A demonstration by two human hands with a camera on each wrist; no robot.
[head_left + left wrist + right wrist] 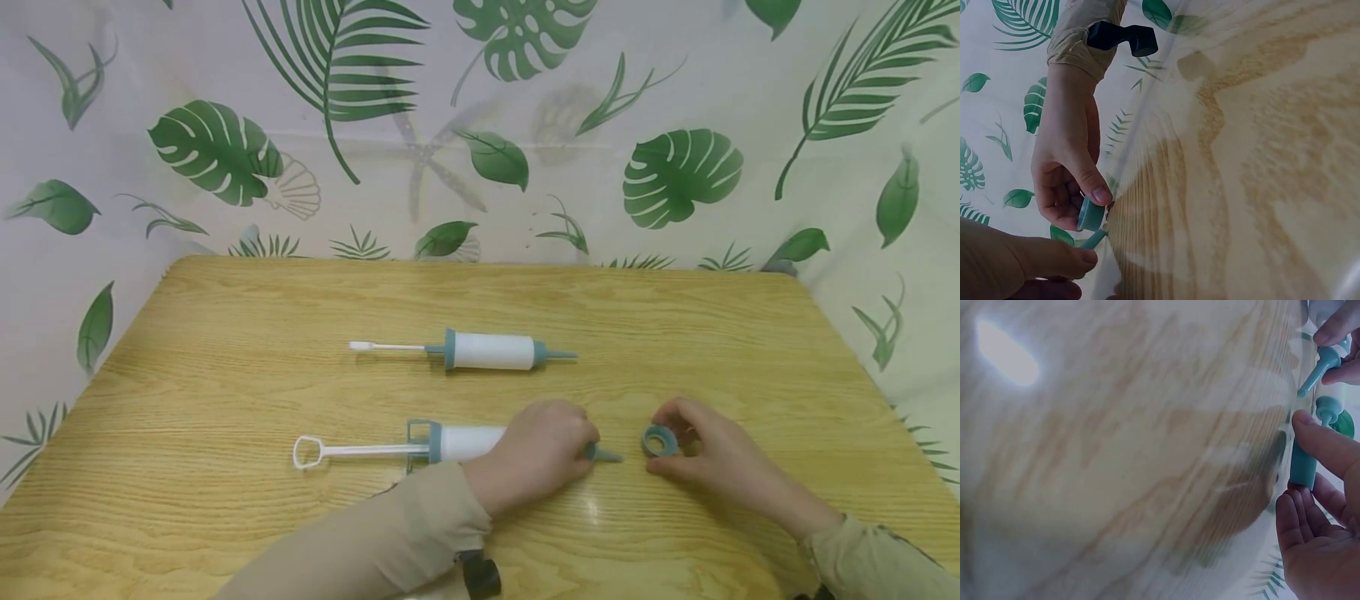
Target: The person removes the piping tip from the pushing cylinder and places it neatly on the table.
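My left hand [542, 450] lies over the front of a large syringe [471, 442] with a white barrel and teal ends, gripping it near the nozzle. The teal nozzle tip [609, 457] sticks out past the fingers; part of the barrel is hidden. Just to its right, my right hand [723, 458] pinches a teal ring cap [660, 441] between thumb and fingers, its round opening facing the head camera. Cap [1091, 214] and nozzle [1095, 239] look close together in the left wrist view. In the right wrist view the cap [1302, 464] appears edge-on.
A second, similar syringe [495, 352] lies farther back on the wooden table [225, 375], its nozzle pointing right. The near syringe's white plunger handle [308, 452] reaches out to the left. A leaf-patterned cloth [420, 108] hangs behind the table.
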